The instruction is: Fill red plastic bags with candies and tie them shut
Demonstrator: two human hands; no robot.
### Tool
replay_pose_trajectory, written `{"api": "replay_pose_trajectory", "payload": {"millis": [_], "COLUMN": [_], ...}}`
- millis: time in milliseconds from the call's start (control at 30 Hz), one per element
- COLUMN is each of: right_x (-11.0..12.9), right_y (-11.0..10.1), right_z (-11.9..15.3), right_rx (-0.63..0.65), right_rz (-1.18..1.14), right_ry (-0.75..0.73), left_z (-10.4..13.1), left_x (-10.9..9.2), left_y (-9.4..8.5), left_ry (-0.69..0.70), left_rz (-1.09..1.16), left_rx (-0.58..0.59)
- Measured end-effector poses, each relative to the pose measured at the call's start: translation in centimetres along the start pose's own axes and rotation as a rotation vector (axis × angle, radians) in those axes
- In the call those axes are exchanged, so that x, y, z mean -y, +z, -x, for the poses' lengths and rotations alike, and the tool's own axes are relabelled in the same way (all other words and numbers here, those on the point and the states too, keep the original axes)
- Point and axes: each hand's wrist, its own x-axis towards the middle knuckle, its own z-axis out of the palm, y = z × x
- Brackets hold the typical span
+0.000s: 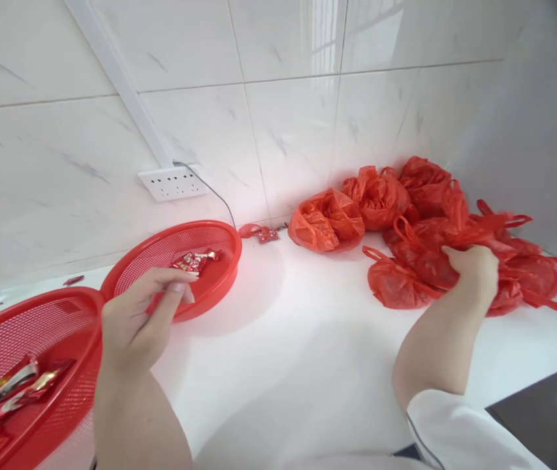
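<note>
My left hand (148,313) hangs in front of a small red plastic basket (204,310), thumb and fingertips pinched together with nothing visible between them. A few wrapped candies (192,262) lie in that basket, partly behind the hand. At the right, my right hand (477,271) reaches into a pile of red plastic bags and is closed on a red plastic bag (435,258). Its fingertips are mostly hidden by the hand and the thin plastic. The bags look filled and knotted, with loops sticking up.
A second red basket (57,300) at the left holds several wrapped candies (18,385). More filled red bags (327,219) sit along the tiled wall. A socket strip (173,183) with a grey cable is on the wall. A small red packet (268,235) lies on the white table (307,352).
</note>
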Motion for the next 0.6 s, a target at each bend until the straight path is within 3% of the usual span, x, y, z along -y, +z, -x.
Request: {"api": "replay_pose_trajectory", "payload": {"millis": [100, 133, 200, 267, 333, 433, 500, 600], "right_x": [1.2, 2.2, 5.0, 8.0, 10.9, 14.0, 14.9, 15.0], "right_y": [-0.7, -1.1, -1.2, -0.2, 2.1, 6.0, 7.5, 7.5], "right_z": [0.4, 0.7, 1.1, 1.5, 1.8, 2.5, 3.1, 3.6], "right_rx": [-0.213, -0.309, -0.481, -0.607, -0.640, -0.416, -0.335, -0.478], "right_rz": [-0.072, -0.112, -0.207, -0.326, -0.449, -0.363, -0.261, -0.247], "right_ry": [0.262, 0.272, 0.124, -0.131, -0.325, -0.425, -0.404, -0.372], "left_z": [-0.1, -0.2, -0.4, -0.5, -0.4, -0.2, 0.0, 0.1], "left_x": [0.6, 0.8, 1.1, 1.1, 0.8, 0.3, 0.3, 0.5], "left_y": [-1.1, -1.4, -2.0, -2.2, -2.0, -1.3, -1.1, -1.1], "left_ry": [-0.075, -0.109, -0.170, -0.205, -0.193, -0.122, -0.074, -0.032], "left_rz": [-0.239, -0.306, -0.410, -0.460, -0.454, -0.388, -0.355, -0.347], "left_rx": [0.024, 0.005, -0.031, -0.039, -0.014, 0.051, 0.111, 0.182]}}
